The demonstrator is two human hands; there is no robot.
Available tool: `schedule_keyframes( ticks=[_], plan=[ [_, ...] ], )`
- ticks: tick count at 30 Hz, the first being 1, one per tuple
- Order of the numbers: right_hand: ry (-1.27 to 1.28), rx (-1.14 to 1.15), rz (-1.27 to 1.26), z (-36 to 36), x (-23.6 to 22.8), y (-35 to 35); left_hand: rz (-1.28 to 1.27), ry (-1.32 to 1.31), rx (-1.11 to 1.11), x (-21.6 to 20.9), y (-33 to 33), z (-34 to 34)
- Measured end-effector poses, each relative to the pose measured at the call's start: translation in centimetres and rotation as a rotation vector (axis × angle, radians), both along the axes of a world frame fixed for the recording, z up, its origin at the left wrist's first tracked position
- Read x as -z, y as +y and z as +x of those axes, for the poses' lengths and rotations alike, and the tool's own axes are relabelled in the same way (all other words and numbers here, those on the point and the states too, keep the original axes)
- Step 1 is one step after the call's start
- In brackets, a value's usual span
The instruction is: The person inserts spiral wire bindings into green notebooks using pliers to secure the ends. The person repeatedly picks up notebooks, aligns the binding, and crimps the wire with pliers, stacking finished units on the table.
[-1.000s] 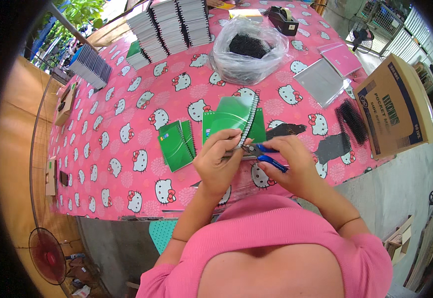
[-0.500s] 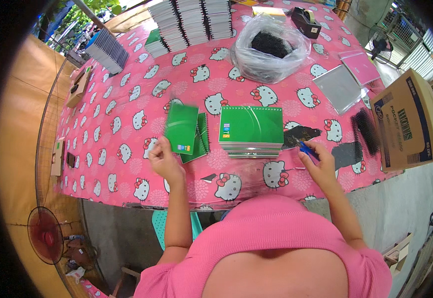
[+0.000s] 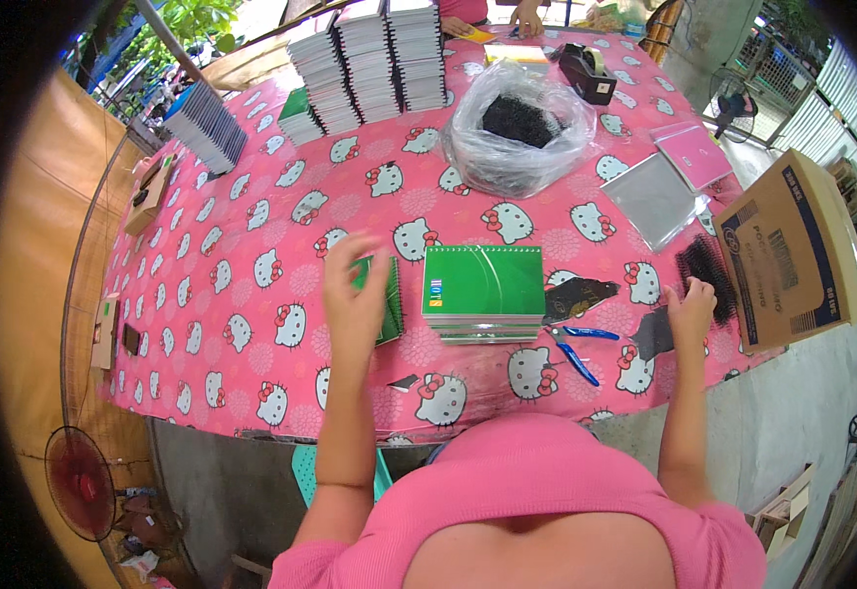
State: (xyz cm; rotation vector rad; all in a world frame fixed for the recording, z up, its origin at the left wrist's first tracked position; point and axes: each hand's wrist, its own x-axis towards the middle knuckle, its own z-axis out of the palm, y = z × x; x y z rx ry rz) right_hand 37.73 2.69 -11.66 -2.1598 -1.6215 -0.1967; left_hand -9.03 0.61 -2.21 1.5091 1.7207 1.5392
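The fingers of the left hand (image 3: 354,299) are spread loosely and a little blurred, raised over a small green notebook (image 3: 389,299) that lies on the pink patterned table (image 3: 251,255). Whether the fingers touch this notebook or grip anything cannot be told, because the hand covers most of it. The right hand (image 3: 691,306) is far at 3 o'clock from the left one; its fingers bend down onto a bunch of black spiral combs (image 3: 705,270), touching the lower end, but a firm grip is not visible.

Between the two hands stands a stack of green spiral notebooks (image 3: 483,287), its binding along the top edge. Just at 4 o'clock of this stack lie blue-handled pliers (image 3: 576,348), with the handles apart. A black sheet (image 3: 578,296) lies beside the stack at 3 o'clock.

At 12 o'clock of the stack there is a clear plastic bag (image 3: 519,137) with more black combs inside. Behind it, tall piles of notebooks (image 3: 369,64) stand in rows. A cardboard box (image 3: 792,250) rests at the table edge, at 3 o'clock of the right hand.
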Motion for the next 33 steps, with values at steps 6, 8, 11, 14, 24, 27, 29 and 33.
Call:
schedule_keyframes(
  ticks=[6, 8, 11, 14, 24, 27, 29, 33],
  plan=[
    [0.007, 0.099, -0.257, 5.2, 2.2, 1.6, -0.065, 0.579, 0.610, -3.0, 6.0, 6.7],
    [-0.036, 0.090, -0.285, 6.0, 2.1, 2.6, -0.330, 0.582, 0.687, -2.8, 7.0, 7.2],
    [-0.023, 0.062, -0.162, 6.3, 1.7, 2.0, -0.630, 0.362, 0.740, -3.8, 8.0, 7.5],
    [-0.088, -0.005, -0.007, 6.5, 1.8, 1.7, -0.459, 0.283, 0.698, -2.7, 7.4, 7.4],
    [0.281, -0.329, 0.100, -0.9, -2.5, 2.5, -0.266, 0.388, 0.644, -3.5, 6.9, 7.4],
    [0.551, -0.412, 0.036, -6.8, -7.1, 1.3, -0.325, 0.329, 0.576, -4.4, 5.9, 7.5],
    [0.642, -0.561, 0.023, -9.2, -8.9, 0.7, -0.239, 0.307, 0.538, -5.9, 4.8, 7.5],
    [1.020, -0.770, 0.105, -13.9, -11.0, -0.8, 0.087, 0.491, 0.497, -6.9, 2.3, 7.8]
  ],
)
